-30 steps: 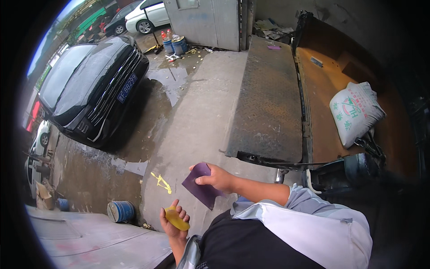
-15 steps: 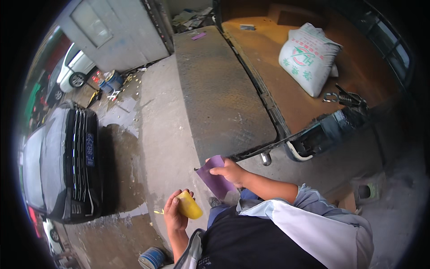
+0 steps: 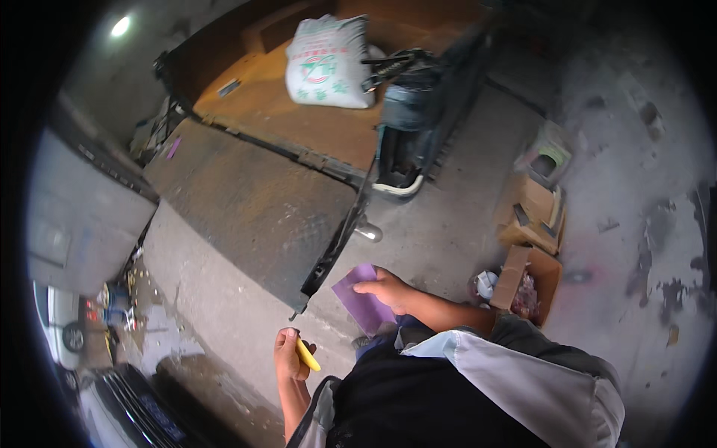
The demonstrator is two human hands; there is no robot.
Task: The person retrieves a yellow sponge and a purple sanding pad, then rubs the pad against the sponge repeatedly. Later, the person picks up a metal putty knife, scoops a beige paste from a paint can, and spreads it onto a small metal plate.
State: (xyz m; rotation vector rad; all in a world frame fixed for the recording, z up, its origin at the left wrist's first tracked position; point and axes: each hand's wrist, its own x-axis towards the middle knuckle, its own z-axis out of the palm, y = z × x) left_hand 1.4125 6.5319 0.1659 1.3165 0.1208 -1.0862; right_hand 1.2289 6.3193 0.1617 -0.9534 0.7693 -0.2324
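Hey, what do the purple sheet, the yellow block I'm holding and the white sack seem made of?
Purple sheet: probably paper, perhaps abrasive; matte, thin and gently bent.
Yellow block: possibly foam or rubber; evenly coloured, but seen edge-on, so uncertain.
White sack: likely woven plastic; dull and creased, though no weave is discernible.

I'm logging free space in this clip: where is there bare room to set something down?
Free: most of the tailgate, apart from the purple strip; the floor between the truck's rear corner and the cardboard boxes. Crowded: around those boxes, where white clutter sits close.
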